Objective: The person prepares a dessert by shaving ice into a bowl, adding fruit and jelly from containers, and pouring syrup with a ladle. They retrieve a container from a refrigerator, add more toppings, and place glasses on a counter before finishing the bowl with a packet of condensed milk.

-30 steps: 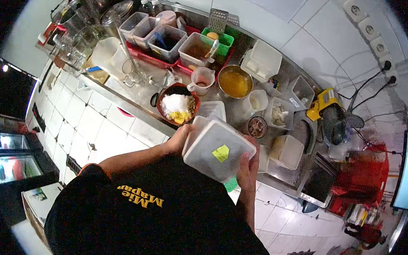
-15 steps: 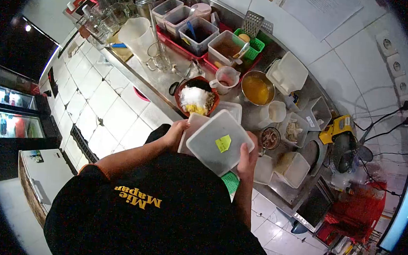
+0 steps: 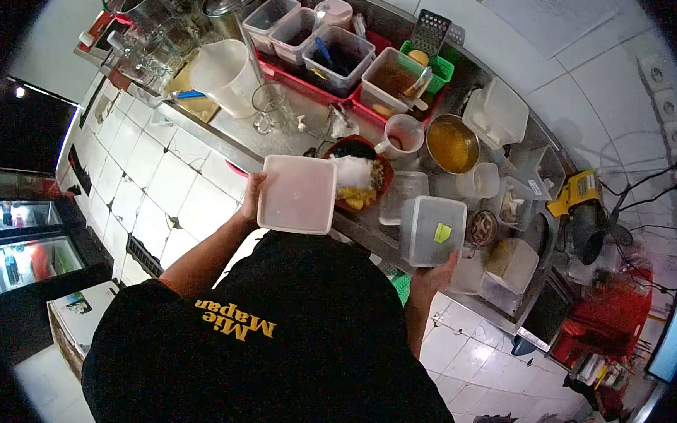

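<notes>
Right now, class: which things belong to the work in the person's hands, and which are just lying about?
In hand:
left hand holding the lid
right hand holding the plastic container
red bowl between them

Lying about:
white jug
green basket
metal pot
pink cup

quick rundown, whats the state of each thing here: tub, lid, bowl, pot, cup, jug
plastic tub: lid off, held in right hand
lid: off, held flat in left hand
red bowl: filled, white heap and yellow pieces
metal pot: uncovered, orange liquid inside
small cup: upright, uncovered
white jug: upright
</notes>
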{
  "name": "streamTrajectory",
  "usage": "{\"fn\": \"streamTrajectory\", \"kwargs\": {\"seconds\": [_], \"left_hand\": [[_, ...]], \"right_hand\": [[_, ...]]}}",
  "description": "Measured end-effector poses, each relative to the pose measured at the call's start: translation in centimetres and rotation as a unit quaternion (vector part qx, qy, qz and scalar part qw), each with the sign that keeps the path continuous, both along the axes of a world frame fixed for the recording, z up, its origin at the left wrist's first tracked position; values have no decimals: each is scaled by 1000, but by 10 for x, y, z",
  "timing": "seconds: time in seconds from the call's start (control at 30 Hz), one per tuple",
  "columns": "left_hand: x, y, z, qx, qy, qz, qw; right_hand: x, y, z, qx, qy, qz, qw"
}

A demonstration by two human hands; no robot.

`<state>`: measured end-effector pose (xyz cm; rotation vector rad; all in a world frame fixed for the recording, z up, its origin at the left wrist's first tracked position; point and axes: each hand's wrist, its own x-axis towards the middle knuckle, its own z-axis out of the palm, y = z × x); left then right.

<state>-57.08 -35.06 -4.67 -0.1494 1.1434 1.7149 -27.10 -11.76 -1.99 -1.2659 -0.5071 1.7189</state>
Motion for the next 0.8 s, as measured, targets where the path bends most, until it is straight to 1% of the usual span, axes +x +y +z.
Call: {"fn": "streamTrajectory", "kwargs": {"seconds": [0.03,0.07,0.1,0.13,0.17,0.2,0.23,0.27,0.3,0.33,0.4,0.43,0.47,0.5,0.53,0.57,0.6,0.63,0.67,0.7,0.73,0.8], "left_hand": [[-12,-11,-1,-27,12,-3,1000],[-22,-17,-2,-52,24,-6,998],[-27,-21,1,-32,36,3,999],[-34,-27,-8,-31,33,1,999],[-43,-34,-26,-19,32,5,999],[-52,-39,-45,-5,32,9,999],[-59,-41,-64,-21,6,36,999],[-59,-40,-67,-88,187,30,978],[-68,-43,-88,-57,127,59,988],[-77,-45,-108,-27,66,87,994],[-81,-37,-100,-112,172,68,976],[-82,-33,-109,-112,208,112,965],[-85,-29,-103,-109,206,108,966],[-88,-24,-90,-122,265,75,953],[-92,-19,-79,-134,324,42,936],[-94,-16,-76,-158,363,33,918],[-100,-16,-74,-154,362,29,919],[-107,-17,-73,-239,520,-43,819],[-112,-16,-67,-313,654,-112,679],[-113,-10,-63,-285,633,-44,718],[-116,-6,-58,-282,632,-47,720],[-123,1,-40,-310,597,-74,736]], "right_hand": [[7,0,-27,1,-2,0,1000],[25,4,-79,153,-178,83,968],[38,8,-122,295,-344,161,877],[42,8,-147,294,-347,160,876],[42,8,-166,360,-386,137,838],[38,7,-174,423,-421,112,794],[20,4,-156,421,-425,108,794],[-16,1,-108,236,-315,7,919],[-39,0,-80,39,-180,-96,978],[-43,1,-81,40,-181,-101,977],[-42,6,-86,0,-276,-61,959],[-26,13,-117,1,-278,-66,958],[-2,23,-168,57,-353,-44,933],[11,29,-194,111,-425,-21,898],[2,26,-179,113,-427,-27,897],[-11,21,-154,83,-461,-31,883],[-20,16,-136,53,-494,-35,867],[-20,15,-134,53,-497,-40,865],[-15,13,-137,100,-519,-28,848],[-11,12,-139,146,-540,-16,829],[-8,10,-142,145,-543,-20,827],[7,9,-162,174,-490,-30,854]]}}
